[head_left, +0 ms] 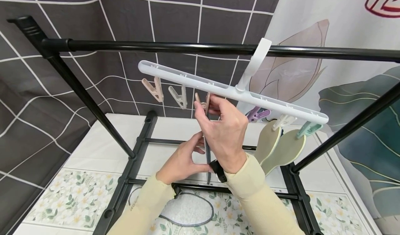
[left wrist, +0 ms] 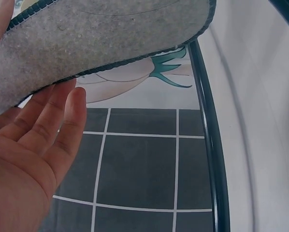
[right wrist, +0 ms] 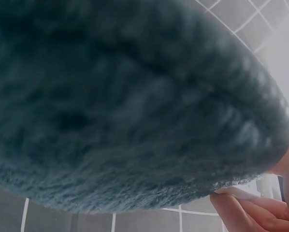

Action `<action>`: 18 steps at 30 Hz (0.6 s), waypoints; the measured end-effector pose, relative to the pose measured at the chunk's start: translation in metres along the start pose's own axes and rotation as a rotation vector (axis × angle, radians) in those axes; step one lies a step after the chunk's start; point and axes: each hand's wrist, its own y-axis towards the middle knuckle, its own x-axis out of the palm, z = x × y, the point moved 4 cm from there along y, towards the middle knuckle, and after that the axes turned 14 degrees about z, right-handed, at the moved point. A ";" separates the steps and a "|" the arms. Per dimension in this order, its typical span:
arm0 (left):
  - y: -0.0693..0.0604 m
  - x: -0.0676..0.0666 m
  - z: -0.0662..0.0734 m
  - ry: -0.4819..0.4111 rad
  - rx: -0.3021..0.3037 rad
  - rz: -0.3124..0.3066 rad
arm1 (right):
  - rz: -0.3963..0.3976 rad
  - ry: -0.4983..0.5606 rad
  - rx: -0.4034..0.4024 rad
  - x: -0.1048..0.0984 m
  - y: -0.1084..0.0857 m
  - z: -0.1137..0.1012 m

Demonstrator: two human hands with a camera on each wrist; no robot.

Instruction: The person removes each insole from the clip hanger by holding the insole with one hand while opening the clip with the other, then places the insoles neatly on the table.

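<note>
We find the left hand [head_left: 187,158] open, its outstretched fingers against the fleece-lined insole [left wrist: 110,38]. That insole stands between the 2 hands, long axis near vertical, edge-on to the head view. The right hand [head_left: 223,130], nearer its top end, pinches the pink clip [head_left: 207,99]; we cannot tell whether this bites the insole. The white hanger [head_left: 212,86] crosses just above.
</note>
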 end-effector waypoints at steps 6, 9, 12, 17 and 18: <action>-0.001 0.000 0.000 -0.002 -0.001 -0.004 | 0.009 0.014 0.004 0.000 0.001 0.000; -0.001 0.000 0.000 0.002 0.000 -0.005 | 0.014 0.021 0.006 0.000 0.002 0.001; -0.001 0.000 0.000 0.005 -0.002 -0.004 | 0.022 0.025 0.005 0.000 0.002 0.001; -0.001 0.001 0.001 0.006 0.006 0.003 | 0.036 0.028 0.002 0.000 0.003 0.001; -0.001 0.001 0.001 0.006 0.008 0.003 | 0.038 0.029 0.002 0.000 0.003 0.001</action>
